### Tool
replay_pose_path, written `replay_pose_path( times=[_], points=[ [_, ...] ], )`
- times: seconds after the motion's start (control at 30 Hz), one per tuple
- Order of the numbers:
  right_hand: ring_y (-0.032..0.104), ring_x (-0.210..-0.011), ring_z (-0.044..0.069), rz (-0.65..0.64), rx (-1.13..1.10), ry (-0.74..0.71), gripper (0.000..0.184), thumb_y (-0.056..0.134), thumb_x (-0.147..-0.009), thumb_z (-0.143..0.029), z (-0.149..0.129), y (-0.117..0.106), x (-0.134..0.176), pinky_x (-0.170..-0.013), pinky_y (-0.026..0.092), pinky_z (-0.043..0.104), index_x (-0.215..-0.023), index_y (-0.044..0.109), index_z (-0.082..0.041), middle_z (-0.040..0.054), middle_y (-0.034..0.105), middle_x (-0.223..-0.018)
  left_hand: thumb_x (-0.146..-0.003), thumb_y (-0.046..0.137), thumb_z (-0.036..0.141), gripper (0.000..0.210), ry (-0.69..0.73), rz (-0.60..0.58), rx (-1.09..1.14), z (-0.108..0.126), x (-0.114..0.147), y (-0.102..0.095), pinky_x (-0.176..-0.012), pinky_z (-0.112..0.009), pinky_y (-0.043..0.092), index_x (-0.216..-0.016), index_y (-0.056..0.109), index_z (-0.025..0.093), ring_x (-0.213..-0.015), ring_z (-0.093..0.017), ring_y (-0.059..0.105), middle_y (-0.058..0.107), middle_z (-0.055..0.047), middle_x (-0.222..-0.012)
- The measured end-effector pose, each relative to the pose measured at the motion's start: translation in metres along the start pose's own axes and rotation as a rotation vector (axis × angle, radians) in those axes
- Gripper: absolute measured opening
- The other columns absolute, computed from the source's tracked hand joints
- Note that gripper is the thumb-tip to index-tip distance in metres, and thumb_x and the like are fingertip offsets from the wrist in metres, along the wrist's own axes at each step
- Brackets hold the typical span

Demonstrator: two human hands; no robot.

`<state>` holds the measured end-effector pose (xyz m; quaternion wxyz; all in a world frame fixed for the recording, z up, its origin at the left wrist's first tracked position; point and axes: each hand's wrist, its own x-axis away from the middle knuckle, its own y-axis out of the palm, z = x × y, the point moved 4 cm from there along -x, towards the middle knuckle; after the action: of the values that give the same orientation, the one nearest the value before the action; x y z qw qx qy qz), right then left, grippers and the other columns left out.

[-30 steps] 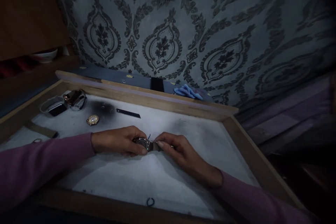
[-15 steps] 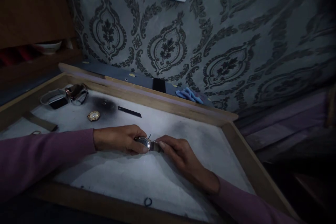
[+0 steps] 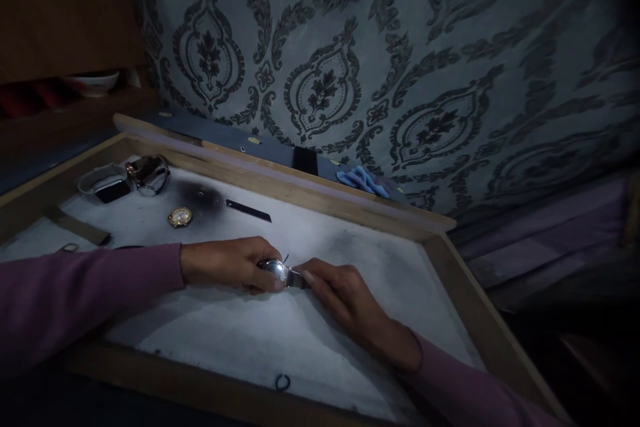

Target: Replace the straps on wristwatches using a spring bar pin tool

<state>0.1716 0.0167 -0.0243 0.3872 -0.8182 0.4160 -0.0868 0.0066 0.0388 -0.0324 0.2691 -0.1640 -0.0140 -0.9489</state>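
Note:
My left hand [image 3: 227, 265] grips a round silver watch case [image 3: 275, 270] low over the white felt of a wooden work tray [image 3: 453, 260]. My right hand [image 3: 340, 290] pinches the watch's strap end [image 3: 296, 278] right beside the case, fingertips meeting those of the left. A thin dark tool tip [image 3: 285, 258] sticks up between the two hands. Both arms wear mauve sleeves.
At the tray's back left lie a gold watch face [image 3: 179, 217], a white-strapped smartwatch [image 3: 107, 185], a silver watch [image 3: 149, 175], a dark strip [image 3: 249, 211] and a brown strap [image 3: 80, 228]. A small dark ring [image 3: 283, 382] sits near the front rim. A blue cloth [image 3: 362, 181] lies behind the tray.
The view has shifted slightly, so the tray sits a little higher and further right. Both hands stay on the watch in nearly the same pose.

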Motion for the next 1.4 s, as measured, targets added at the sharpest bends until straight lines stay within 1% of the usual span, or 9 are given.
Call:
replay_pose_path(
  times=[0.2, 0.33, 0.53, 0.7, 0.9, 1.1, 1.2, 1.4],
  points=[
    [0.044, -0.049, 0.009, -0.006, -0.035, 0.011, 0.032, 0.037, -0.101, -0.030, 0.0000, -0.0004, -0.0001, -0.049, 0.034, 0.022, -0.084, 0.059, -0.016, -0.0034, 0.048, -0.059, -0.077, 0.061, 0.037, 0.024, -0.005, 0.002, 0.011, 0.0009, -0.0006, 0.0006, -0.051, -0.024, 0.026, -0.068, 0.049, 0.018, -0.052, -0.009, 0.035, 0.044, 0.006, -0.056],
    [0.042, -0.050, 0.009, -0.026, -0.051, 0.034, 0.031, 0.037, -0.101, -0.030, -0.0006, 0.0000, -0.0006, -0.050, 0.033, 0.022, -0.083, 0.058, -0.016, -0.0042, 0.045, -0.059, -0.078, 0.061, 0.035, 0.024, 0.017, -0.017, 0.027, -0.0018, -0.0015, 0.0001, -0.049, -0.024, 0.024, -0.068, 0.049, 0.018, -0.050, -0.009, 0.034, 0.043, 0.006, -0.054],
    [0.037, -0.048, 0.009, -0.014, -0.093, 0.065, 0.033, 0.037, -0.101, -0.031, 0.0002, -0.0008, -0.0004, -0.047, 0.030, 0.022, -0.080, 0.057, -0.016, -0.0057, 0.038, -0.057, -0.079, 0.061, 0.034, 0.023, 0.024, -0.018, 0.042, -0.0012, -0.0007, 0.0000, -0.049, -0.023, 0.024, -0.067, 0.049, 0.018, -0.049, -0.008, 0.033, 0.043, 0.007, -0.053],
    [0.037, -0.049, 0.008, -0.021, -0.098, 0.063, 0.033, 0.037, -0.101, -0.031, -0.0012, -0.0014, -0.0001, -0.047, 0.031, 0.022, -0.080, 0.057, -0.016, -0.0052, 0.040, -0.058, -0.078, 0.062, 0.038, 0.026, 0.006, -0.015, 0.040, -0.0006, -0.0005, 0.0008, -0.049, -0.024, 0.024, -0.068, 0.049, 0.018, -0.049, -0.008, 0.033, 0.041, 0.007, -0.054],
    [0.037, -0.050, 0.008, -0.023, -0.087, 0.066, 0.033, 0.038, -0.101, -0.031, -0.0024, -0.0020, -0.0010, -0.048, 0.030, 0.022, -0.077, 0.055, -0.017, -0.0052, 0.039, -0.058, -0.077, 0.063, 0.040, 0.028, 0.000, -0.016, 0.023, -0.0029, -0.0016, 0.0000, -0.051, -0.024, 0.025, -0.067, 0.049, 0.018, -0.050, -0.008, 0.034, 0.043, 0.007, -0.054],
    [0.039, -0.051, 0.009, -0.037, -0.097, 0.071, 0.032, 0.038, -0.101, -0.032, -0.0007, -0.0006, -0.0017, -0.049, 0.032, 0.022, -0.078, 0.055, -0.017, -0.0042, 0.043, -0.059, -0.077, 0.063, 0.040, 0.027, 0.004, -0.003, -0.023, -0.0016, -0.0016, 0.0000, -0.051, -0.023, 0.027, -0.070, 0.051, 0.017, -0.052, -0.009, 0.037, 0.045, 0.006, -0.056],
    [0.041, -0.051, 0.009, -0.037, -0.089, 0.049, 0.032, 0.038, -0.101, -0.032, -0.0011, -0.0005, -0.0019, -0.050, 0.034, 0.022, -0.080, 0.057, -0.016, -0.0036, 0.046, -0.060, -0.077, 0.064, 0.041, 0.028, 0.008, 0.000, -0.027, -0.0010, -0.0011, 0.0006, -0.051, -0.023, 0.028, -0.070, 0.050, 0.017, -0.053, -0.009, 0.037, 0.045, 0.006, -0.057],
    [0.045, -0.052, 0.009, -0.035, -0.056, 0.056, 0.035, 0.039, -0.101, -0.033, -0.0024, -0.0011, -0.0023, -0.051, 0.036, 0.021, -0.077, 0.057, -0.016, -0.0026, 0.050, -0.060, -0.078, 0.062, 0.041, 0.028, 0.007, -0.004, -0.049, 0.0007, -0.0005, 0.0004, -0.052, -0.024, 0.028, -0.071, 0.050, 0.017, -0.053, -0.009, 0.038, 0.046, 0.006, -0.057]
  ],
)
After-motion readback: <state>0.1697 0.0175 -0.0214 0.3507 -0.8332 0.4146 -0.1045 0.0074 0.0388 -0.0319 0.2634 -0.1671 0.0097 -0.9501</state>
